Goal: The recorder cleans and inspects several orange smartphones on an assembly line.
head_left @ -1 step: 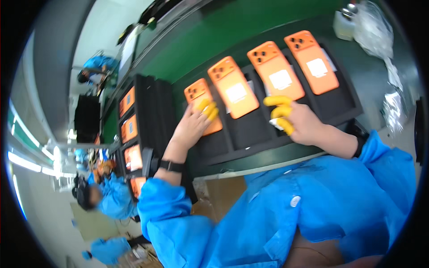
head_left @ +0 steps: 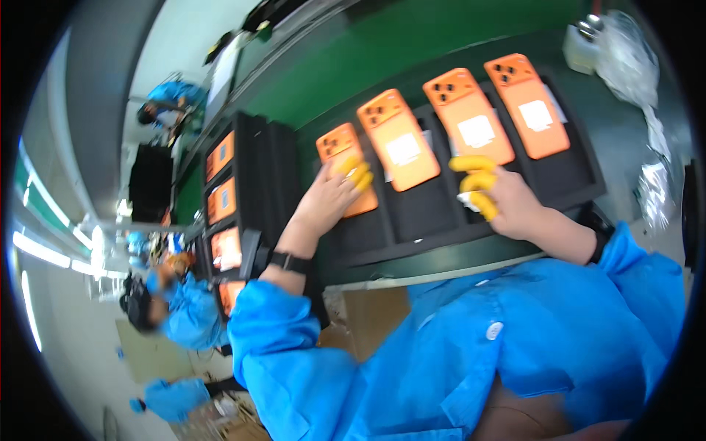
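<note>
Four orange phones, backs up, lie slanted in the slots of a black tray (head_left: 419, 220). My left hand (head_left: 329, 197), with yellow finger cots, spans the leftmost phone (head_left: 364, 200), its thumb by one edge and its fingers near the other. White labels sit on the second phone (head_left: 421, 174), the third phone (head_left: 444, 98) and the rightmost phone (head_left: 553, 142). My right hand (head_left: 511, 202), also in yellow finger cots, is curled below the third phone. It pinches a small white piece (head_left: 468, 200), like a scrap of paper or cloth; the fingers partly hide it.
To the left stands a stack of black trays (head_left: 268, 165) holding more orange phones (head_left: 223, 200). A clear plastic bag (head_left: 625, 62) and a small whitish container (head_left: 580, 51) are at the far right of the green bench (head_left: 353, 62). People in blue work at the left.
The whole scene has shifted slightly right in the picture. Both hands keep nearly the same places against the phones.
</note>
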A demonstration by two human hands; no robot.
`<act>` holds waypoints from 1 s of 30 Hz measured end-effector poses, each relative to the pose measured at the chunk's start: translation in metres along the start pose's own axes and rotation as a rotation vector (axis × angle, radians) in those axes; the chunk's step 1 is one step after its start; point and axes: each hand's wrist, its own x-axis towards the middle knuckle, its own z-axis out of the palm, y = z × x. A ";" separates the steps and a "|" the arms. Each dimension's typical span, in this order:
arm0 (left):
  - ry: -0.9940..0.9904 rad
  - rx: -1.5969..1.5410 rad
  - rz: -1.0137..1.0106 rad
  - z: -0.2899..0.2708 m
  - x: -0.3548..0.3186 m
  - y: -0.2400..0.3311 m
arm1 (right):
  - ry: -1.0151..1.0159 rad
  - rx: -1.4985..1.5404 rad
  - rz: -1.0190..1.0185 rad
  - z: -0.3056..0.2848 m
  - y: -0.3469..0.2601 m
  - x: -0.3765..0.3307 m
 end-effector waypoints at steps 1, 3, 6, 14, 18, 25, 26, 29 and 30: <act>-0.027 0.059 0.052 -0.008 0.005 -0.004 | 0.030 0.016 -0.013 0.002 0.003 -0.003; 0.030 0.066 0.116 -0.009 0.010 -0.007 | 0.071 0.053 -0.054 0.005 0.008 -0.006; -0.145 0.046 0.114 -0.016 0.007 -0.008 | 0.093 0.134 -0.079 0.003 0.009 -0.007; -0.160 0.093 0.143 -0.015 0.002 -0.011 | 0.060 0.148 -0.036 0.004 0.010 -0.003; 0.033 -0.053 -0.135 -0.028 0.002 -0.017 | 0.133 0.189 0.000 0.006 0.013 -0.004; 0.776 -0.351 -0.575 -0.106 0.002 0.002 | 0.273 0.287 -0.018 0.005 0.010 0.000; 0.827 -0.409 -0.605 -0.121 0.004 0.009 | 0.312 0.319 -0.031 0.003 0.008 0.001; 0.932 -0.520 -0.615 -0.133 0.015 0.031 | 0.420 0.376 -0.133 -0.008 -0.017 0.008; 0.937 -0.545 -0.611 -0.133 0.019 0.038 | 0.440 0.418 -0.174 -0.014 -0.030 0.010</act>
